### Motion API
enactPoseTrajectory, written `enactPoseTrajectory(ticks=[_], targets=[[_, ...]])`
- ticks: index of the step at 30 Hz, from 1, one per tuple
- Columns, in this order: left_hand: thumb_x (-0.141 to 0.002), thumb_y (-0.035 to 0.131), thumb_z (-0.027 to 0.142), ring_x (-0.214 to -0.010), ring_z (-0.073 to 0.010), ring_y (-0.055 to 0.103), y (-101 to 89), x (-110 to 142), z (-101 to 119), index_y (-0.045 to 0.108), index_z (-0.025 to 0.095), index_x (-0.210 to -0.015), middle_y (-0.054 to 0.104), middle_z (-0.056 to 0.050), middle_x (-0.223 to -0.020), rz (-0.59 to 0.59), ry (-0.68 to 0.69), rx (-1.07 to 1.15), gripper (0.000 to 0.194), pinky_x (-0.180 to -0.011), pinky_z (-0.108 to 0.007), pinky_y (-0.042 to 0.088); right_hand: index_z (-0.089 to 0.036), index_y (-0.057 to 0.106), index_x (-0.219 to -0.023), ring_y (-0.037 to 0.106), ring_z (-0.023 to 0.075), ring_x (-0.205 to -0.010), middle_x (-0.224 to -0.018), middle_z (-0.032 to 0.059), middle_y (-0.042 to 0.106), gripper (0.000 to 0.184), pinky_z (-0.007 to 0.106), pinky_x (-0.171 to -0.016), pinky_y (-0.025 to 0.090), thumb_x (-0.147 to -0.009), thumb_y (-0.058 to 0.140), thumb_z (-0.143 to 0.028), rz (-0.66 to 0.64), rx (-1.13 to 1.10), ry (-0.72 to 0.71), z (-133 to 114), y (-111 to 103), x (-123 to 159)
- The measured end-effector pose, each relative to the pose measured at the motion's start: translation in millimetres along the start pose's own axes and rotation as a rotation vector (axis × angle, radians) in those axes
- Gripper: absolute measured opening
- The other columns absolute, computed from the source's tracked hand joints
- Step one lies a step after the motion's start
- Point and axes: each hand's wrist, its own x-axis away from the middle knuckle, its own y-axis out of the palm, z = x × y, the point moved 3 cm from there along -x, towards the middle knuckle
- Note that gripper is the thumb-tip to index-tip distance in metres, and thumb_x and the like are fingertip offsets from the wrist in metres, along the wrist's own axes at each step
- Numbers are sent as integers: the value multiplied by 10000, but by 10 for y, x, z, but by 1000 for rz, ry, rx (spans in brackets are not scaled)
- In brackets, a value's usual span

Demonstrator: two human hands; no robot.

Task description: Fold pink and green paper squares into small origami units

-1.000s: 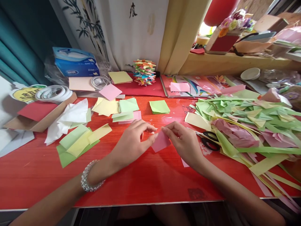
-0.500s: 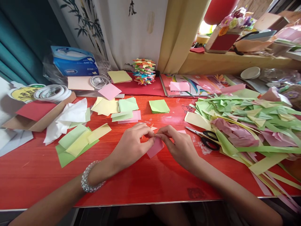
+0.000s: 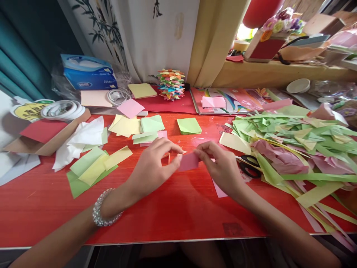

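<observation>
A small pink paper piece (image 3: 189, 162) is stretched level between my two hands, a little above the red tabletop (image 3: 167, 219). My left hand (image 3: 156, 162) pinches its left end between thumb and index finger. At the other end, my right hand (image 3: 220, 163) grips the upper right corner with its fingertips. Another pink sheet (image 3: 219, 189) lies partly hidden under my right hand. Behind my left fingers a bit of orange paper (image 3: 169, 158) shows, mostly covered. Black-handled scissors (image 3: 249, 165) rest just right of my right hand, their blades hidden by it.
Green, yellow and pink paper strips (image 3: 295, 137) are heaped on the right. Beyond my hands are a green square stack (image 3: 189, 125) and a colourful folded-paper tower (image 3: 171, 85). On the left sit loose green and yellow sheets (image 3: 92, 167), white tissue (image 3: 79, 139) and tape rolls (image 3: 63, 110).
My hands have moved apart, the right one rightward. The pink piece, slanting down before, now spans level between them. A pink sheet shows below my right hand, which now covers the scissor blades.
</observation>
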Motion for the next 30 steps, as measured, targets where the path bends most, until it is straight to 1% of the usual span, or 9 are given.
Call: enactPoseTrajectory(ticks=[2,6,14,17,20,22,24,27,30], targets=[[-838,520,190,-878,-166,506,64,16,3,600,187,-885,584,-28,-896,-42,52,-36,93,-793,-300,401,-194,515,-801,574,105,-592,-684,-12,625,101,199,-559,395,-876,481,-253,-55,-46,-24,-61,92,65],[-851,499,169,-830,-162,504,130,41,-25,592,183,-822,573,-24,-822,-71,71,-55,98,-772,-301,407,-198,479,-801,568,105,-588,-707,-8,624,123,195,-534,392,-896,443,-266,-82,-72,-19,-96,194,130],[-798,517,150,-726,-150,488,103,25,-21,512,187,-654,531,3,-709,-80,1,-16,149,-678,-275,402,-207,457,-784,517,107,-524,-675,-7,601,114,203,-505,364,-888,423,-238,-98,71,-46,-52,179,97],[-785,503,147,-716,-150,495,54,2,-36,494,190,-631,523,8,-698,-76,-45,4,160,-667,-271,405,-208,467,-783,501,106,-519,-662,-12,587,135,207,-507,353,-895,411,-259,-31,94,-23,8,119,53],[-774,506,152,-722,-153,497,5,-21,-58,468,189,-617,533,7,-705,-65,-57,-26,166,-657,-273,404,-203,469,-781,528,116,-576,-689,-5,599,142,213,-543,360,-895,415,-269,48,93,22,78,55,7],[-785,500,156,-751,-159,498,-7,-27,-73,476,188,-642,544,2,-736,-44,-63,-65,149,-671,-278,407,-200,472,-786,549,120,-608,-707,-2,611,134,214,-562,367,-892,425,-268,52,76,45,93,55,1],[-811,492,172,-822,-170,499,10,-24,-72,529,189,-739,563,-11,-819,-31,-34,-99,83,-716,-294,408,-199,479,-795,557,115,-611,-712,-4,617,122,209,-567,376,-891,434,-259,9,35,35,64,95,22],[-833,513,214,-887,-184,494,83,-9,-50,573,205,-889,579,-19,-894,-91,50,-117,82,-784,-327,395,-197,484,-800,551,106,-584,-708,-5,618,111,203,-553,385,-889,434,-241,-70,-15,-1,-22,177,80],[-844,504,194,-849,-177,501,125,4,-43,582,199,-846,579,-13,-828,-113,69,-100,78,-782,-326,393,-198,474,-796,553,104,-584,-724,2,622,114,200,-544,392,-891,433,-246,-79,-37,-26,-74,213,118]])
